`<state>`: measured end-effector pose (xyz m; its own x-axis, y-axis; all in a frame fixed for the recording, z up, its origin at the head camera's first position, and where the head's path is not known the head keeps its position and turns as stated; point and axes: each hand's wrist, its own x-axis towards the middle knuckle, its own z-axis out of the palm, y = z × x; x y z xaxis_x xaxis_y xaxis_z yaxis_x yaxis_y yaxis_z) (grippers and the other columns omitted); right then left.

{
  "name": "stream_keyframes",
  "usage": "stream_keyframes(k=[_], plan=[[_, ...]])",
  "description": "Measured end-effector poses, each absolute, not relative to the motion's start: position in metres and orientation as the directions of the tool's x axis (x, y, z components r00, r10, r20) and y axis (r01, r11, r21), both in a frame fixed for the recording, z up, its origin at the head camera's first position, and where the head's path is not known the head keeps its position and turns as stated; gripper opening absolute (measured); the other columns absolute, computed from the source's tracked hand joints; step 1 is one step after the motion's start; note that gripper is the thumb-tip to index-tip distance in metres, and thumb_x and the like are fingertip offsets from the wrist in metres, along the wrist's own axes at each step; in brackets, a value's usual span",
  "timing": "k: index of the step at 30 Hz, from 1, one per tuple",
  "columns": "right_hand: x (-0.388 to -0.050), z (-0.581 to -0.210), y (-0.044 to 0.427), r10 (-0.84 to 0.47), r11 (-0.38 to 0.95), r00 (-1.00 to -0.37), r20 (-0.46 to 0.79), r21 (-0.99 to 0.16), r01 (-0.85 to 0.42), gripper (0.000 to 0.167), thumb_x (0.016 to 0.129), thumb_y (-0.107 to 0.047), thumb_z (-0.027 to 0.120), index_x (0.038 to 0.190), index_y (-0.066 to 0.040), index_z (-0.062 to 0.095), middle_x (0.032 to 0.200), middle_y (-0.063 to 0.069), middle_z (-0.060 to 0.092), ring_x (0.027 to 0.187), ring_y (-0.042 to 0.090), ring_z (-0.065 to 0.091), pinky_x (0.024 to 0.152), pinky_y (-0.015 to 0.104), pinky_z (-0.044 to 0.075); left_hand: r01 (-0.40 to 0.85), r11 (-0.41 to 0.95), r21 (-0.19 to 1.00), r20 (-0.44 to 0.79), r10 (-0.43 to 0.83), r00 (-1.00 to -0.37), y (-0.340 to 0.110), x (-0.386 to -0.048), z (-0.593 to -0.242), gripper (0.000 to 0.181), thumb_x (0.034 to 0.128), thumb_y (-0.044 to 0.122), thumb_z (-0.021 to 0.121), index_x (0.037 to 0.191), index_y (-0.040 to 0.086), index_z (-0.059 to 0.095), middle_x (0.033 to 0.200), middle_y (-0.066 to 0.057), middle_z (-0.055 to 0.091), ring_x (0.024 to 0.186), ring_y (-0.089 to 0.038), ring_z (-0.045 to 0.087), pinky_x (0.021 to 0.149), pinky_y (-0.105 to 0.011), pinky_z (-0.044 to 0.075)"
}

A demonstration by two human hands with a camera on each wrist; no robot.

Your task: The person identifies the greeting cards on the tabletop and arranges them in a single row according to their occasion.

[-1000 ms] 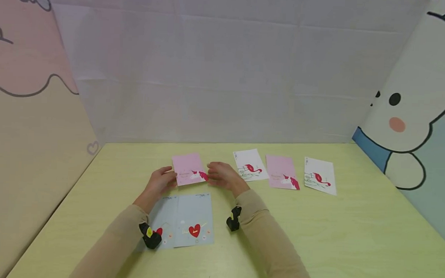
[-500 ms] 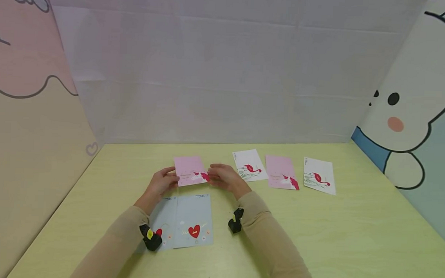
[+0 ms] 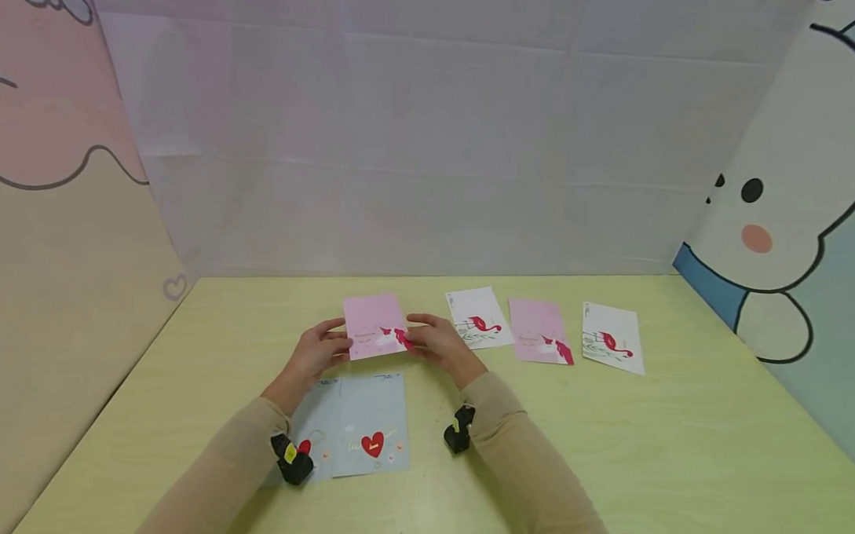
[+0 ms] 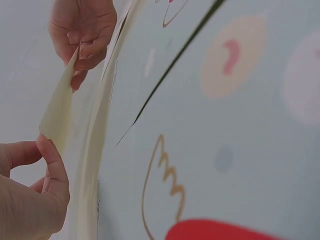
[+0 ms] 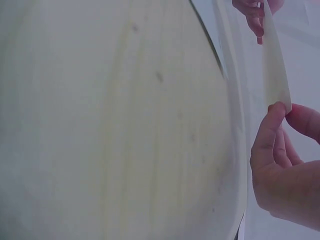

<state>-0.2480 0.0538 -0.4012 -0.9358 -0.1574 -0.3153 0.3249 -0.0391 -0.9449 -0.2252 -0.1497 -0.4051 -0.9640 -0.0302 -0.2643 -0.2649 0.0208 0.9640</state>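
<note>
A pink card [image 3: 372,325] with a unicorn print is held up off the table between both hands. My left hand [image 3: 314,354] pinches its left edge between thumb and fingers. At its right edge, my right hand [image 3: 442,344] pinches the card near the unicorn's red mane. The wrist views show the card [image 4: 59,107] edge-on, raised above the tabletop, its pale back visible. Below it on the table lie two light blue cards [image 3: 373,410] with red hearts, side by side; my left forearm partly covers the left one.
To the right a row holds a white flamingo card [image 3: 478,324], a second pink unicorn card [image 3: 541,334] and another white flamingo card [image 3: 612,340]. All lie flat on the yellow-green table [image 3: 675,464]. A white cloth backdrop [image 3: 432,141] stands behind.
Both hands have shifted slightly right with the pink card. The right fingers, earlier beside its right edge, now overlap that edge. The other cards stay where they lay.
</note>
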Motion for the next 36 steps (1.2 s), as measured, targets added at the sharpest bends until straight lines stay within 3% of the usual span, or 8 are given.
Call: stream_keyframes(k=[9, 17, 28, 36], plan=[[-0.24, -0.393, 0.062, -0.156, 0.003, -0.938, -0.308, -0.95, 0.312, 0.038, 0.083, -0.001, 0.057, 0.121, -0.005, 0.052, 0.089, 0.01, 0.057, 0.072, 0.015, 0.057, 0.069, 0.027, 0.051, -0.243, 0.062, 0.968, -0.241, -0.042, -0.97, -0.146, -0.223, -0.408, 0.047, 0.0858, 0.004, 0.054, 0.13, 0.012, 0.04, 0.107, -0.012, 0.051, 0.081, -0.019, 0.054, 0.067, -0.023, 0.05], [-0.236, -0.388, 0.069, -0.169, 0.018, -0.938, -0.304, -0.952, 0.305, 0.039, 0.083, 0.0, 0.057, 0.121, -0.004, 0.051, 0.097, 0.013, 0.055, 0.076, 0.016, 0.056, 0.071, 0.028, 0.05, -0.17, 0.082, 0.982, -0.169, -0.025, -0.985, -0.142, -0.218, -0.408, 0.048, 0.0863, 0.006, 0.055, 0.131, 0.009, 0.039, 0.107, -0.015, 0.05, 0.083, -0.022, 0.053, 0.069, -0.025, 0.05], [-0.229, -0.384, 0.08, -0.197, 0.043, -0.94, -0.279, -0.96, 0.276, 0.037, 0.083, 0.0, 0.057, 0.119, -0.002, 0.052, 0.097, 0.012, 0.056, 0.079, 0.017, 0.057, 0.075, 0.031, 0.049, -0.138, 0.05, 0.989, -0.137, -0.024, -0.99, -0.142, -0.237, -0.441, 0.048, 0.084, 0.006, 0.058, 0.128, 0.017, 0.043, 0.105, -0.012, 0.051, 0.086, -0.027, 0.054, 0.068, -0.03, 0.051], [-0.222, -0.381, 0.088, -0.196, 0.054, -0.945, -0.263, -0.965, 0.258, 0.035, 0.083, -0.001, 0.056, 0.118, 0.0, 0.052, 0.099, 0.013, 0.055, 0.079, 0.018, 0.056, 0.076, 0.032, 0.049, -0.092, 0.061, 0.994, -0.095, 0.043, -0.995, -0.133, -0.217, -0.418, 0.048, 0.0841, 0.009, 0.059, 0.129, 0.011, 0.041, 0.104, -0.015, 0.05, 0.082, -0.023, 0.055, 0.066, -0.028, 0.051]])
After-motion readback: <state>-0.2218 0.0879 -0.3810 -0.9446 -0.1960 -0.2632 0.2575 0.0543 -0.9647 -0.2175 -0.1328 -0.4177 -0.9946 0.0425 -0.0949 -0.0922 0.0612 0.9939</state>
